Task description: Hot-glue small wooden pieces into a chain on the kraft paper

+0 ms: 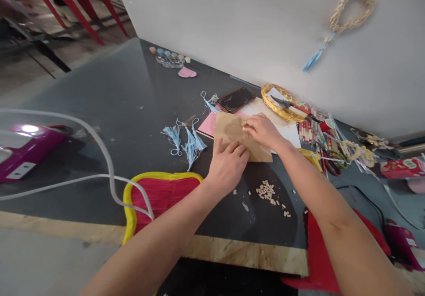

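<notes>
Lying left on the dark-grey counter (109,97), light-blue thread tassels (190,149) sit near your left hand (229,165), which rests spread, gripping nothing, on the brown rectangular paper (226,127). Its faint rounded outline bears no clearly fixed pieces yet; your right hand (264,130) partly covers it, so you can't tell whether those bunched fingertips pinch anything. Small pale tubular pieces (266,190) lie loose.

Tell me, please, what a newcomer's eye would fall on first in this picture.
Probably the two hands near the middle, the left hand resting on brown paper and the right hand at the paper's upper right. Next might come the purple machine with its bright light at the left edge, then the pale loop hanging against the wall at upper right.
</notes>
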Demonstrator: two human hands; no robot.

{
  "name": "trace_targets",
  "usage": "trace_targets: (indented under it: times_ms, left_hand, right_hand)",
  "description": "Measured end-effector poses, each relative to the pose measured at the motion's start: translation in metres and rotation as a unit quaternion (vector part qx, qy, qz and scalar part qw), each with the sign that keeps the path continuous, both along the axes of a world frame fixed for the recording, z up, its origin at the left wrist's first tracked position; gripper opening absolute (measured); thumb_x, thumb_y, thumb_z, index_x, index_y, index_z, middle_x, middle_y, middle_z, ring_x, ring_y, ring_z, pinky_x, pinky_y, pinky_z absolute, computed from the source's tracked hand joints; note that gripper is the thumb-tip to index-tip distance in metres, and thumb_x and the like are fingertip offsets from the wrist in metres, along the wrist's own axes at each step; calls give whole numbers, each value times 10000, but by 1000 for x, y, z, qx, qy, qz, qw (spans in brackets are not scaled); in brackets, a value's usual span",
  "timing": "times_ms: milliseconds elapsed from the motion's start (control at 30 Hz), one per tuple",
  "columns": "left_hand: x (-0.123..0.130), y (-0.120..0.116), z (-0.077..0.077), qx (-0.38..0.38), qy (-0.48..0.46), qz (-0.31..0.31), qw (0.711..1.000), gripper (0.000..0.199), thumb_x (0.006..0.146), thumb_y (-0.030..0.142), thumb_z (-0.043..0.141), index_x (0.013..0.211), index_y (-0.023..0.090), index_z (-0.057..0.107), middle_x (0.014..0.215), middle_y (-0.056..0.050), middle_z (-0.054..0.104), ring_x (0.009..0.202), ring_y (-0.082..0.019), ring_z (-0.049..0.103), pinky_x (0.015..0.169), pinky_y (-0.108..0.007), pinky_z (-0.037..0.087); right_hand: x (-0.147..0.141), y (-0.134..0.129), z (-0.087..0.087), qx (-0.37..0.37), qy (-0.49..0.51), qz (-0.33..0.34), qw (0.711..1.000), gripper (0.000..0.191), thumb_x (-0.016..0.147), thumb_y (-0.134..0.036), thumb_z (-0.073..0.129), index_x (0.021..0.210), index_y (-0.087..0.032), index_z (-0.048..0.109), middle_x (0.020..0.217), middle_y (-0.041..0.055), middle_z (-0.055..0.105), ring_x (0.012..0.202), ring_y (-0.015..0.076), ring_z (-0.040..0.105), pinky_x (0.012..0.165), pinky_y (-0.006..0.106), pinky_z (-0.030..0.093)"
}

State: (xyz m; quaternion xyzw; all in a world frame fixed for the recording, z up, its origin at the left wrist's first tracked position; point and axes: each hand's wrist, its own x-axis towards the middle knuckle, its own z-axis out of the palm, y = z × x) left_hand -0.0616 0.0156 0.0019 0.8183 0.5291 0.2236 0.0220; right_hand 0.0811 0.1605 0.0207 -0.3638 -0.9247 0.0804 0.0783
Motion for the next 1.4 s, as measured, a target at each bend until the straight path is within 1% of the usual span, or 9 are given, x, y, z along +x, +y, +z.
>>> trace_targets:
  times_ms: [100, 300, 467, 533, 700, 900, 1033, 1167, 1400]
  left_hand:
    - [0, 0, 1, -6, 3, 3, 1000, 259, 911, 109, 438, 1033, 194, 649, 1114, -89, 702, 1164, -277, 567, 1067, -625, 242]
    - [0, 0, 3, -11, 7, 2, 1000, 240, 902, 115, 460, 1008, 199, 658, 1099, -88, 704, 1171, -278, 560, 1067, -621, 255]
    - [0, 0, 1, -14, 2, 3, 1000, 256, 899, 98, 449, 1025, 182, 655, 1131, -102, 695, 1173, -289, 557, 1052, -654, 256]
    - [0, 0, 0, -11, 0, 0, 1000, 256, 903, 103, 445, 1031, 177, 654, 1130, -104, 695, 1169, -290, 561, 1052, -656, 255]
    - [1, 1, -2, -5, -6, -1, 1000, 256, 906, 111, 450, 1036, 185, 658, 1131, -102, 696, 1154, -286, 571, 1065, -655, 233]
    - [0, 1, -3, -3, -12, 1, 1000, 260, 908, 118, 458, 1045, 205, 661, 1132, -92, 694, 1158, -289, 571, 1068, -648, 233]
    - [0, 0, -3, -3, -8, -2, 1000, 261, 904, 107, 454, 1048, 197, 652, 1152, -104, 688, 1164, -289, 563, 1061, -655, 230]
    - [0, 0, -3, -6, -4, -2, 1000, 267, 912, 108, 435, 1056, 190, 646, 1161, -108, 685, 1167, -289, 562, 1059, -661, 230]
    - [0, 1, -1, -15, -1, -2, 1000, 265, 913, 115, 435, 1062, 184, 643, 1165, -99, 687, 1170, -283, 564, 1070, -653, 227]
  right_hand:
    - [-1, 1, -2, 13, -7, -18, 1000, 171, 898, -206, 540, 960, -183, 698, 1039, 69, 718, 988, 233, 586, 929, 366, 392]
    - [-4, -2, -3, 10, -7, -37, 999, 143, 891, -231, 559, 938, -188, 688, 1009, 69, 713, 966, 233, 585, 917, 369, 405]
    - [3, -3, 3, 9, 20, -41, 999, 219, 855, -262, 607, 1046, -173, 668, 1076, 90, 695, 1024, 251, 576, 930, 384, 420]
    - [9, -2, 5, 5, 26, -46, 999, 237, 837, -244, 624, 1059, -172, 664, 1083, 89, 692, 1039, 253, 575, 936, 387, 427]
    - [18, 0, 2, 2, 14, -54, 998, 200, 808, -188, 639, 1003, -169, 681, 1035, 82, 703, 1007, 259, 585, 921, 389, 448]
    - [13, 0, -4, 17, 18, -45, 999, 120, 869, -233, 595, 902, -178, 697, 955, 78, 714, 954, 249, 593, 889, 388, 450]
    - [14, 3, -4, 25, 27, -63, 997, 117, 880, -215, 576, 910, -176, 681, 951, 79, 712, 938, 247, 600, 865, 378, 450]
    - [11, 2, -3, 17, 30, -59, 998, 87, 869, -207, 592, 902, -178, 667, 919, 69, 712, 905, 237, 600, 832, 360, 447]
    - [5, 0, -5, 34, 7, -64, 997, 43, 851, -221, 618, 878, -192, 636, 916, 68, 694, 894, 235, 581, 782, 343, 429]
